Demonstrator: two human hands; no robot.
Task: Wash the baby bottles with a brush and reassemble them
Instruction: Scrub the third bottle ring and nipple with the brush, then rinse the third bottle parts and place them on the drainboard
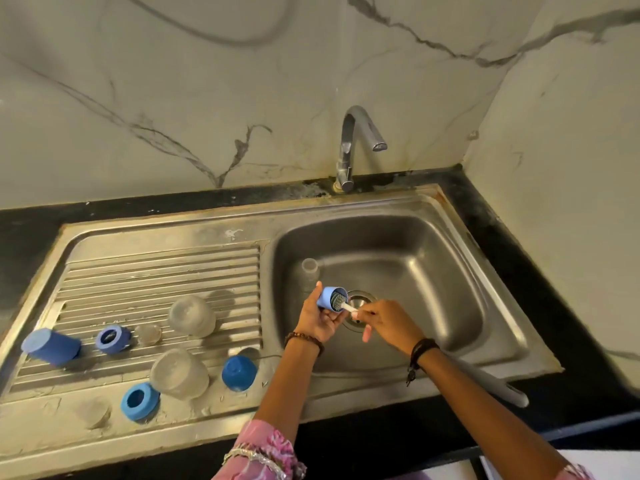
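Left hand (317,320) grips light, rigid, likely wet-slick blue cap (330,298) by its wall, right hand (384,325) pinches brush (341,303) handle at 4 o'clock of it.

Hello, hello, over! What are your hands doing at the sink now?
Left hand grips blue cap over sink. Right hand holds brush, bristles inside cap. Nothing in the way.
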